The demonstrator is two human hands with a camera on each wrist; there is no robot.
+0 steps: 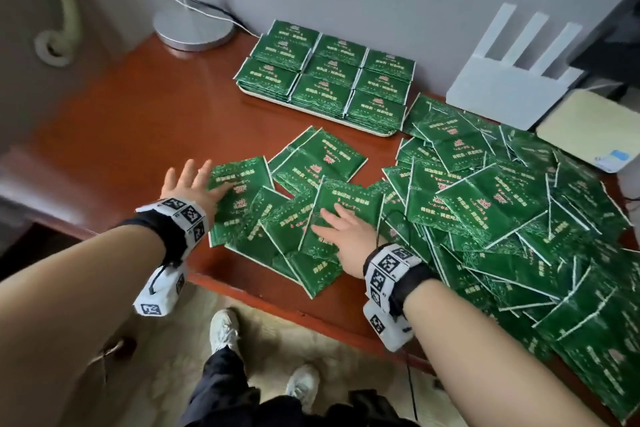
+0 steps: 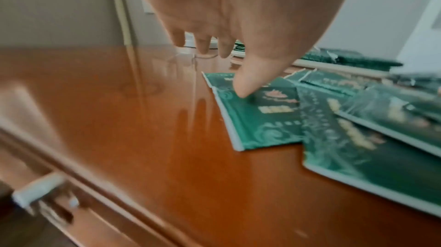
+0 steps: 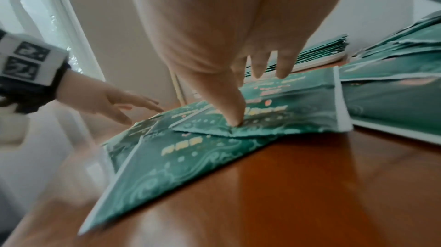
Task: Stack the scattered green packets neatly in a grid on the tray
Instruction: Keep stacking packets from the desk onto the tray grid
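Observation:
A white tray (image 1: 311,112) at the back of the wooden table holds green packets (image 1: 332,76) stacked in a three-by-three grid. Many loose packets lie heaped on the right (image 1: 502,218), and a smaller overlapping group (image 1: 277,225) lies in front of me. My left hand (image 1: 194,184) is flat with spread fingers at that group's left edge. Its thumb (image 2: 245,89) presses on the leftmost packet (image 2: 262,119) while the other fingers hover over bare wood. My right hand (image 1: 341,229) lies flat on a packet (image 1: 349,198) in the middle. Its thumb (image 3: 231,115) presses into that packet (image 3: 274,119).
A lamp base (image 1: 194,28) with a cable stands at the back left. A white router (image 1: 512,80) and a cream box (image 1: 588,128) sit at the back right. Bare wood (image 1: 138,121) spreads to the left of the packets. A drawer handle (image 2: 38,189) shows below the table's front edge.

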